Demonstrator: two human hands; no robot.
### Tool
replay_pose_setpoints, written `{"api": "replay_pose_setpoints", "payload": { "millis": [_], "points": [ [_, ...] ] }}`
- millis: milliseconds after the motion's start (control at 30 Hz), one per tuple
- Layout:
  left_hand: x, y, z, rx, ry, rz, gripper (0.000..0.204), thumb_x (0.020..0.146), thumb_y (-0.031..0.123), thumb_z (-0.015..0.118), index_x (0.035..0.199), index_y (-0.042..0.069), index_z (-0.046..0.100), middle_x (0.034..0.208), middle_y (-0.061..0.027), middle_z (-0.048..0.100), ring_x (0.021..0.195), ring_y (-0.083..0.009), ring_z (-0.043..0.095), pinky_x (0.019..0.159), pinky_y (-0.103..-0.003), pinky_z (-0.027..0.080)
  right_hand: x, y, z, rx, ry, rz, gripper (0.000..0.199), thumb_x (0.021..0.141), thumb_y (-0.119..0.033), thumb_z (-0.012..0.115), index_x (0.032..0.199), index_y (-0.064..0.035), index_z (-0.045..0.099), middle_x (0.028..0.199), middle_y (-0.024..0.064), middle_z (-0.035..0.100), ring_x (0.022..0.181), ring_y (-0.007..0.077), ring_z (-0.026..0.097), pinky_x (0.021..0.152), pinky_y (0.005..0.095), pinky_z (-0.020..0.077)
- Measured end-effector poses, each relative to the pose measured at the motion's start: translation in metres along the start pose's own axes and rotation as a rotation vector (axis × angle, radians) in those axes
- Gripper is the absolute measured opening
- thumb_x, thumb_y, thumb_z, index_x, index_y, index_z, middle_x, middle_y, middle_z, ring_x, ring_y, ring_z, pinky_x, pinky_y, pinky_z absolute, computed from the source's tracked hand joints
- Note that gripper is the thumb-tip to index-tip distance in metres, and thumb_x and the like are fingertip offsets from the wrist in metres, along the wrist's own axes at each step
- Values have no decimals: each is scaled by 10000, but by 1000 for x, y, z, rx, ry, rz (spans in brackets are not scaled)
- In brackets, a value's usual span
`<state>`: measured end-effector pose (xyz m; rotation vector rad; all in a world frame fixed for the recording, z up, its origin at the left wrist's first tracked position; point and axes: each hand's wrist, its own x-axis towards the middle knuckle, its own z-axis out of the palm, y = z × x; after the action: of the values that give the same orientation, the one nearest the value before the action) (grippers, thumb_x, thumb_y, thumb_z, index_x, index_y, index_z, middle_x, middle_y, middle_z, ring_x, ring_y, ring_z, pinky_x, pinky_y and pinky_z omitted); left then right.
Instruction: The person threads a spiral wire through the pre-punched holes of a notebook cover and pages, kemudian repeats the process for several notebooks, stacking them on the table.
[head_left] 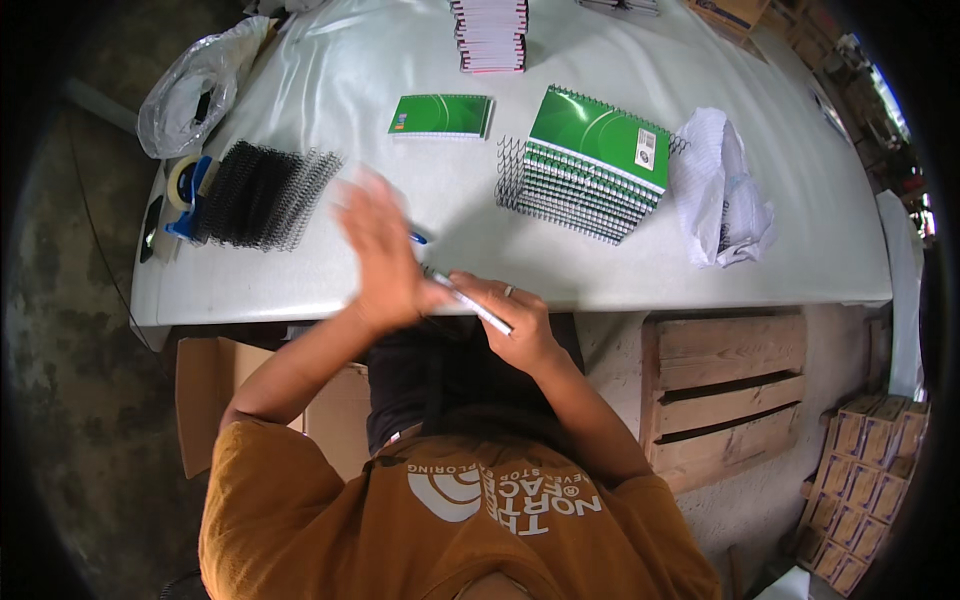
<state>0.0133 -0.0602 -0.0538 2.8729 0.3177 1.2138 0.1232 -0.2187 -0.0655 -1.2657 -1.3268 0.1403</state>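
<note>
My right hand [520, 325] grips a thin notebook [485, 308], tilted so that mostly its edge shows, over the table's front edge. Beside its upper end is my left hand [385, 255], smeared by motion, fingers stretched upward and palm against or very near the coil end; whether it touches is unclear. Just past that palm a blue pen [418, 238] lies partly hidden. To the left is a pile of black spiral coils [265, 197]. On the right rises a stack of green spiral notebooks [600, 140], and a single green notebook [440, 115] lies farther back.
A blue tape dispenser [183, 195] and a clear plastic bag [205, 90] sit at the table's left. White crumpled wrapping [722, 190] lies right of the stack. A pile of booklets [490, 35] stands at the back. Below are a cardboard box [205, 390] and a wooden pallet [728, 400].
</note>
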Motion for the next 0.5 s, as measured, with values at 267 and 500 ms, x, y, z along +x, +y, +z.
{"api": "replay_pose_setpoints", "payload": {
  "millis": [267,500],
  "points": [
    [-3,-14,6,-168,41,32,1214,680,793,477,1406,-72,33,1429,-375,46,1292,-588,38,1039,-636,34,-1,-1,7,-64,-34,-64,460,724,107,556,1165,-23,564,1112,137,627,945,302,636,783,370,523],
    [-32,6,8,-248,-202,295,1019,679,751,530,1329,-21,391,1353,-266,326,1180,-429,359,923,-631,251,0,9,7,-51,-27,-57,456,719,82,564,1166,-7,552,1113,147,624,943,305,637,768,367,532]
  ]
}}
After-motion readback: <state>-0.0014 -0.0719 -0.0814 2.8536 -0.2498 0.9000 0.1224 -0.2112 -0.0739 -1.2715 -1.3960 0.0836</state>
